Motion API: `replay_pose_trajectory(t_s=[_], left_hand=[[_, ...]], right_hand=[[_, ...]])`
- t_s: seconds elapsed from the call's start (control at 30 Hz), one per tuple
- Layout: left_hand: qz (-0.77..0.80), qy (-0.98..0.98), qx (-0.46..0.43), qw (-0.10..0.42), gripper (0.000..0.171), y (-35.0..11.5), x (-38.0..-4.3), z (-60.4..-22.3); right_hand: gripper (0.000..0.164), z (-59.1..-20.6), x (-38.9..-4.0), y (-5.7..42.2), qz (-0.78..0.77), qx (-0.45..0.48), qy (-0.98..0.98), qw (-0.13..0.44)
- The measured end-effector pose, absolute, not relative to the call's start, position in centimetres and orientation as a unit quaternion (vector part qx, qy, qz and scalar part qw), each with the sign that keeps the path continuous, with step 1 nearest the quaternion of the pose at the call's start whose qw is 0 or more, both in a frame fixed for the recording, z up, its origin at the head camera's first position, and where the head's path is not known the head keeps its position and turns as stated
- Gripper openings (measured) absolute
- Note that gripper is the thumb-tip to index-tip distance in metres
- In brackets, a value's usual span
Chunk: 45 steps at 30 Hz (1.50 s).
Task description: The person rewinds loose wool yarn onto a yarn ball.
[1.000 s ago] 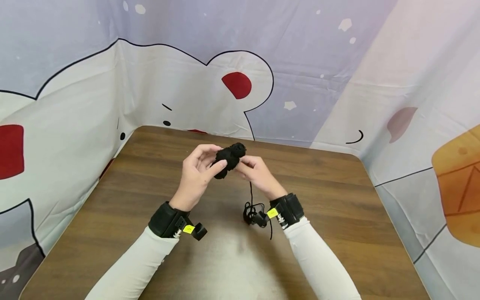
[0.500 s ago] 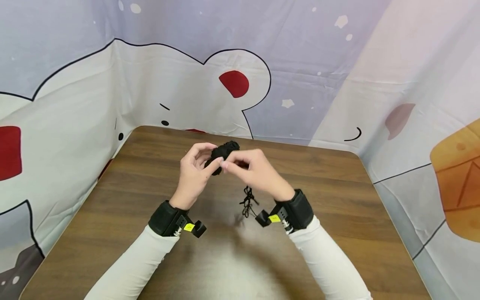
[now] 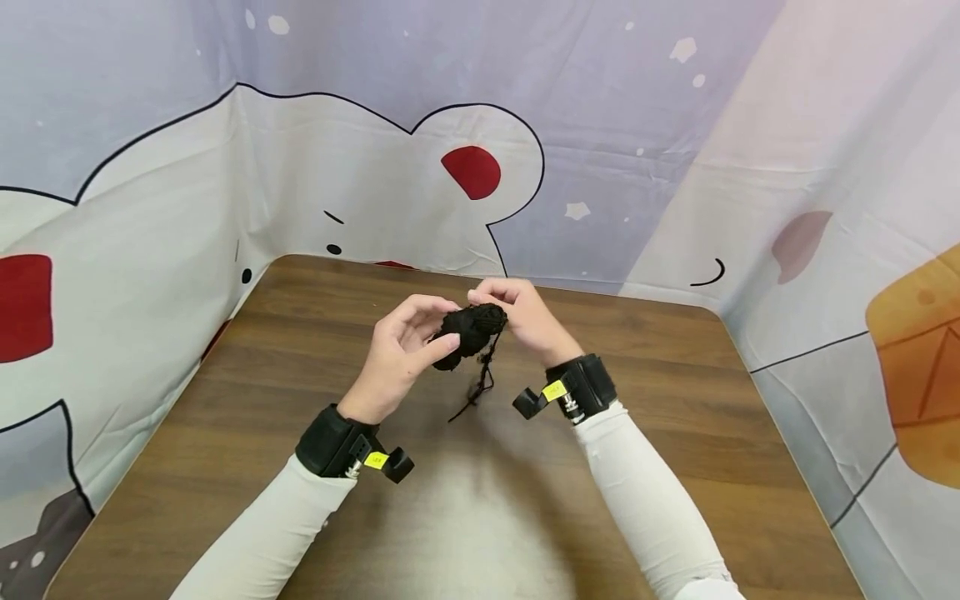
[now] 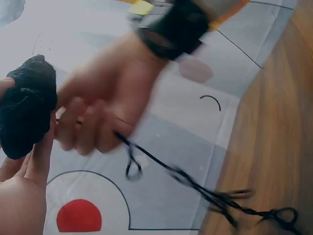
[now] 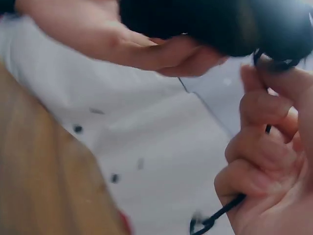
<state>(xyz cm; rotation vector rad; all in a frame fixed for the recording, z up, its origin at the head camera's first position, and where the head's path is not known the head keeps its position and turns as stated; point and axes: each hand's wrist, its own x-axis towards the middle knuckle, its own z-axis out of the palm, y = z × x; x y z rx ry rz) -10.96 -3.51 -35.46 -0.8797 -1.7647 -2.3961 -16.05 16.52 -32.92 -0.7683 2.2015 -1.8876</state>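
A black ball of yarn (image 3: 471, 332), lumpy and wound, is held up over the table in my left hand (image 3: 397, 358), between thumb and fingers. Close to the ball's far right side is my right hand (image 3: 528, 321). In the right wrist view its curled fingers (image 5: 259, 142) grip a strand that leads to the ball. A knotted tail of yarn (image 4: 195, 186) comes out of the right hand in the left wrist view. From the head, this tail dangles below the ball. The right fingertips are partly hidden behind the ball in the head view.
The wooden table (image 3: 315, 517) spreads under both hands. A printed cloth (image 3: 600, 125) stands along its far edge and sides. Each wrist wears a black strap (image 3: 587, 387) with a small camera that juts inward.
My right hand has passed in front of the ball near the left thumb, then around to its far right side. The yarn tail has swung along. The left hand keeps its hold.
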Motion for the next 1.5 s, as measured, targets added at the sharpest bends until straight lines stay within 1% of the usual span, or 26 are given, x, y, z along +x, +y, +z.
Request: replay_pose_trajectory(t_s=[0.1, 0.17, 0.23, 0.33, 0.43, 0.5, 0.6, 0.73, 0.8, 0.87, 0.93, 1.07, 1.17, 1.27, 1.4, 1.5], left_hand=[[-0.796, -0.548, -0.258, 0.017, 0.032, -3.5, -11.0, -35.5], [-0.808, -0.538, -0.236, 0.024, 0.033, -3.5, -11.1, -35.6], [-0.817, -0.535, -0.213, 0.039, 0.034, -3.5, -11.2, -35.6], [-0.810, -0.552, -0.183, 0.073, 0.035, -3.7, -11.5, -35.8], [-0.788, -0.585, -0.163, 0.100, 0.036, -3.8, -11.8, -36.0], [-0.774, -0.605, -0.156, 0.106, 0.037, -3.8, -11.9, -36.2], [-0.757, -0.625, -0.166, 0.094, 0.037, -3.8, -11.9, -36.4], [-0.742, -0.631, -0.220, 0.046, 0.037, -3.8, -11.6, -36.5], [-0.736, -0.628, -0.253, 0.022, 0.037, -3.8, -11.3, -36.4], [-0.733, -0.621, -0.278, 0.003, 0.037, -3.8, -11.2, -36.3], [-0.736, -0.611, -0.292, -0.008, 0.037, -3.7, -11.0, -36.2], [-0.762, -0.578, -0.292, -0.009, 0.035, -3.6, -11.0, -35.9], [-0.778, -0.565, -0.275, 0.008, 0.033, -3.6, -11.1, -35.9], [-0.782, -0.572, -0.245, 0.032, 0.033, -3.6, -11.3, -35.9], [-0.771, -0.599, -0.203, 0.070, 0.037, -3.8, -11.7, -36.0], [-0.758, -0.619, -0.179, 0.097, 0.037, -4.0, -12.1, -36.2]], right_hand=[[0.019, -35.5, -15.4, 16.3, -0.682, -0.220, 0.689, 0.106], [0.020, -36.6, -14.7, 16.0, -0.678, -0.225, 0.691, 0.107], [0.024, -37.0, -13.9, 15.5, -0.649, -0.249, 0.712, 0.096], [0.027, -36.6, -12.5, 14.9, -0.580, -0.297, 0.755, 0.074], [0.024, -35.0, -11.2, 14.5, -0.506, -0.323, 0.797, 0.055], [0.020, -33.5, -10.8, 14.6, -0.471, -0.337, 0.814, 0.039], [0.016, -31.1, -11.1, 14.9, -0.459, -0.347, 0.818, 0.005], [0.014, -28.8, -12.6, 16.0, -0.472, -0.332, 0.816, -0.045], [0.013, -28.4, -13.6, 16.5, -0.480, -0.315, 0.817, -0.053], [0.013, -28.8, -14.5, 16.8, -0.495, -0.300, 0.815, -0.044], [0.012, -29.7, -15.1, 17.0, -0.517, -0.285, 0.807, -0.022], [0.009, -32.6, -15.6, 17.0, -0.581, -0.266, 0.768, 0.036], [0.011, -34.6, -14.9, 16.6, -0.608, -0.248, 0.752, 0.060], [0.017, -35.6, -13.7, 16.1, -0.592, -0.251, 0.763, 0.060], [0.024, -35.7, -12.2, 15.5, -0.523, -0.289, 0.800, 0.052], [0.023, -34.7, -11.2, 15.2, -0.458, -0.321, 0.828, 0.036]])
